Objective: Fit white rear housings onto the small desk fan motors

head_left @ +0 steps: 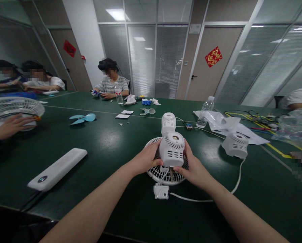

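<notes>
Hold the housing [172, 152] steady between left hand [148, 158] and right hand [196, 167], both curved round its sides, above the grille [154, 174] beneath them, pressing evenly and lightly to avoid slipping.

And far beyond the right grip [195, 169], a red diamond sign [213, 56] shows gold Chinese characters, too small to read surely!

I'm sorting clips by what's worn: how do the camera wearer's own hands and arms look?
The left hand and right hand are ungloved, with no visible rings, watch or bracelet. The left forearm and right forearm are bare, no sleeve showing.
</notes>
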### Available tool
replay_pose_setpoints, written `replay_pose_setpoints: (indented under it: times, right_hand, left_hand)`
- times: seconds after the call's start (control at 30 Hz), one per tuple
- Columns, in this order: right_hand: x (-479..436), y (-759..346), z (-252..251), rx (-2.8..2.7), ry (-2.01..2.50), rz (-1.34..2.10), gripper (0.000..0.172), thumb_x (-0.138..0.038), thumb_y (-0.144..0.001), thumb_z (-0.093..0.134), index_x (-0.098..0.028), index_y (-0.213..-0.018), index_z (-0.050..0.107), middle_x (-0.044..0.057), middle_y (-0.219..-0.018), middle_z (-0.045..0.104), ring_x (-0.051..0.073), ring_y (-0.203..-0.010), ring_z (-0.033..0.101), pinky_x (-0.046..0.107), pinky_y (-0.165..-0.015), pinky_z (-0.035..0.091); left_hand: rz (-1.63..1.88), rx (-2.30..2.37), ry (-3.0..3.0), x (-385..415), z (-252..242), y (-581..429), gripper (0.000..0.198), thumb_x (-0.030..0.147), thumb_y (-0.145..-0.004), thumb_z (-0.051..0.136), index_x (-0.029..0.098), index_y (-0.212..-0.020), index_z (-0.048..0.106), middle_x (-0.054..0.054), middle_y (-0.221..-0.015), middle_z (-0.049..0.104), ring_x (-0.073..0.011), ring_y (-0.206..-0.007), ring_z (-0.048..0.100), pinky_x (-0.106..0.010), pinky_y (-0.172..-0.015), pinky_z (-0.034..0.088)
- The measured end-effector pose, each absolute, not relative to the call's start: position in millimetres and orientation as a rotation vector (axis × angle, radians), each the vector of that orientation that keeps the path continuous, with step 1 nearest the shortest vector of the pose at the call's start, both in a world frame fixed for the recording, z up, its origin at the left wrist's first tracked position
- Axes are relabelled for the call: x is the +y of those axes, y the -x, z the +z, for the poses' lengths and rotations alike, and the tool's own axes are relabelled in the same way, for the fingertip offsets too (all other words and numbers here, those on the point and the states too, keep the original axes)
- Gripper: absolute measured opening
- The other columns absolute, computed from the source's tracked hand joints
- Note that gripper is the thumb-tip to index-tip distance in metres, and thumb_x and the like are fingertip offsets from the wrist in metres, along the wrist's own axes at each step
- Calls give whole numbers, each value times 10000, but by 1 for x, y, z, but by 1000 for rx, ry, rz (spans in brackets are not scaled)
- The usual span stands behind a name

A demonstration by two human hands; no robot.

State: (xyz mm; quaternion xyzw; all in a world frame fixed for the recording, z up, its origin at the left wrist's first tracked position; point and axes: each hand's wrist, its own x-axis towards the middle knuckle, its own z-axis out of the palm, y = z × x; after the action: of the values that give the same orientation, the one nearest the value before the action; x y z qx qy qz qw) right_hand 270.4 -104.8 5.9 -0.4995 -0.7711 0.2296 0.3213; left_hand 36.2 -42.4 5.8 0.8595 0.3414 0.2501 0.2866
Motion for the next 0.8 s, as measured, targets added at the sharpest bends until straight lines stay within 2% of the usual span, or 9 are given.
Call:
replay_pose_setpoints:
  times: [0.1,0.3,0.43,0.57,0.8]
  right_hand:
    - [-106,-272,7,-2039,1286,621,1065,-351,-784,691,-279,-1488,-105,129,-1509,292,333,-1311,405,572,-1056,343]
    - [-106,-275,10,-2013,1313,703,1077,-371,-767,720,-250,-1488,-71,148,-1467,366,310,-1324,396,551,-1074,336]
    - [-105,-274,9,-2016,1312,700,1083,-322,-762,723,-248,-1487,-79,147,-1477,347,304,-1334,381,539,-1088,324]
    - [-104,-274,7,-2000,1318,708,1070,-279,-765,713,-272,-1487,-77,133,-1474,356,309,-1320,401,562,-1082,320]
    - [-100,-279,5,-1987,1276,799,1114,-304,-732,760,-251,-1485,-59,147,-1467,362,289,-1347,365,531,-1106,308]
  left_hand:
    - [664,908,-2279,-43,7,-34,861,408,-734,685,203,-1449,251,-154,-1479,354,-377,-1348,329,-594,-1108,227]
    - [632,916,-2248,-42,6,-32,912,430,-691,714,220,-1444,245,-145,-1474,351,-372,-1334,348,-602,-1092,265]
    - [619,929,-2238,-42,5,-31,934,430,-680,721,224,-1448,231,-149,-1478,337,-395,-1339,325,-638,-1079,252]
    - [609,910,-2242,-43,7,-30,926,446,-685,718,216,-1442,237,-150,-1475,335,-387,-1338,329,-614,-1085,263]
    - [526,941,-2237,-44,10,-27,957,473,-678,715,199,-1447,216,-157,-1497,296,-386,-1348,310,-600,-1097,255]
